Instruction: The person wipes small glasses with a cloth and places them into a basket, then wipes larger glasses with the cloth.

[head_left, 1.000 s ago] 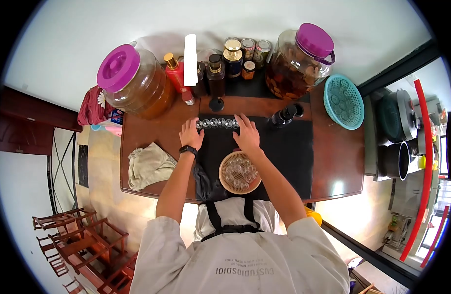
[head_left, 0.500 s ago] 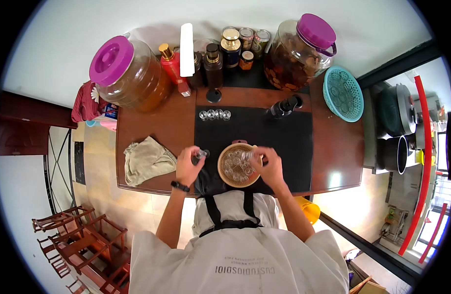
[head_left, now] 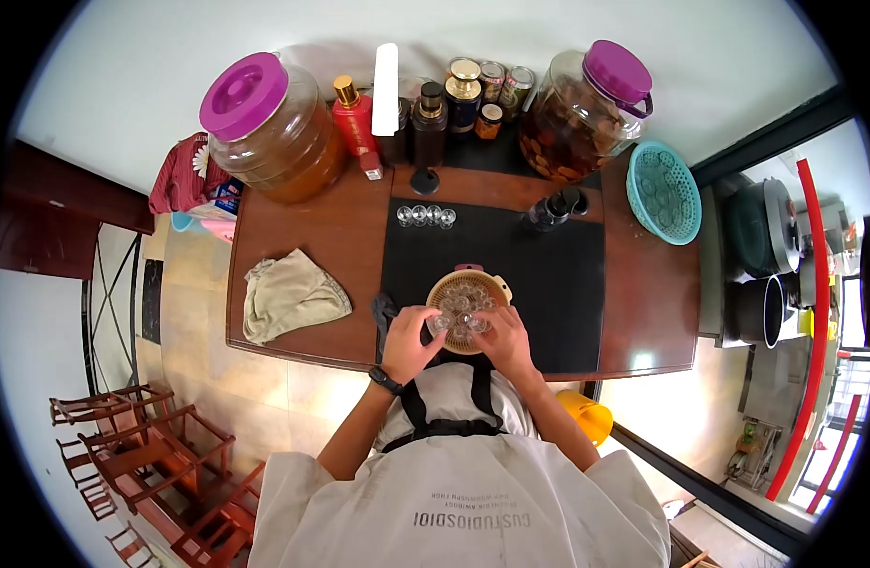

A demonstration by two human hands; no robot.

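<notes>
A tan woven basket (head_left: 504, 290) holding several small clear glasses (head_left: 465, 295) sits at the near part of the black mat. My left hand (head_left: 409, 341) is closed at the basket's left front rim, pinching a small clear glass (head_left: 439, 325). Across from it, my right hand (head_left: 506, 339) pinches another small glass (head_left: 476, 324) over the basket's front right side. The two held glasses are close together; whether they touch I cannot tell. Left of the basket, a dark crumpled cloth (head_left: 383, 316) lies by the mat's edge. Farther back stands a row of several small glasses (head_left: 426, 217).
A beige cloth (head_left: 293, 295) lies on the left of the wooden table (head_left: 350, 227). Large purple-lidded jars (head_left: 288, 142) (head_left: 572, 123) stand at the back corners, with bottles and cans between. A black bottle-like object (head_left: 553, 210) and a blue basket (head_left: 664, 193) are on the right.
My left hand has moved right with its small glass, from beside the basket to its front rim. My right hand has shifted down and left. The view has shifted slightly.
</notes>
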